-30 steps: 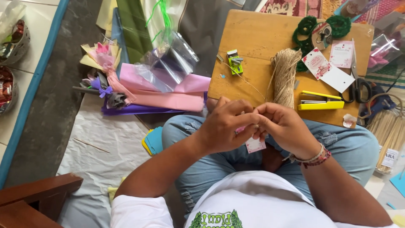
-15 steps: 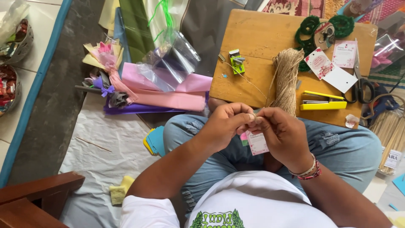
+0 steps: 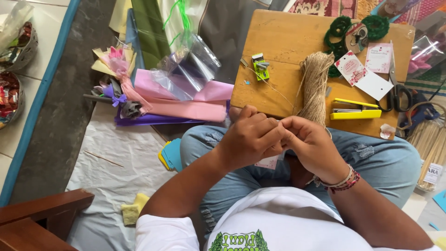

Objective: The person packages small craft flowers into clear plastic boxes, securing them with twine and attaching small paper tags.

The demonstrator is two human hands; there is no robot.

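Observation:
My left hand (image 3: 251, 137) and my right hand (image 3: 311, 144) are pressed together over my lap, fingertips meeting on a thin strand of jute twine. A small pink-and-white paper tag (image 3: 268, 162) hangs below my left hand, mostly hidden by it. The twine runs up to a hank of jute twine (image 3: 315, 86) lying on the low wooden board (image 3: 283, 37) in front of my knees. Which hand holds the tag I cannot tell.
On the board lie a yellow stapler (image 3: 355, 109), scissors (image 3: 397, 90), green yarn rings (image 3: 341, 30), printed tags (image 3: 364, 72) and a small green clip (image 3: 259, 65). Pink and purple paper sheets (image 3: 186, 104), cellophane and paper flowers (image 3: 118, 69) lie left. A bundle of sticks (image 3: 427, 144) lies right.
Both hands closed together and dropped slightly toward my lap; the pink tag, plainly visible between the fingers half a second ago, now hangs mostly hidden under my left hand.

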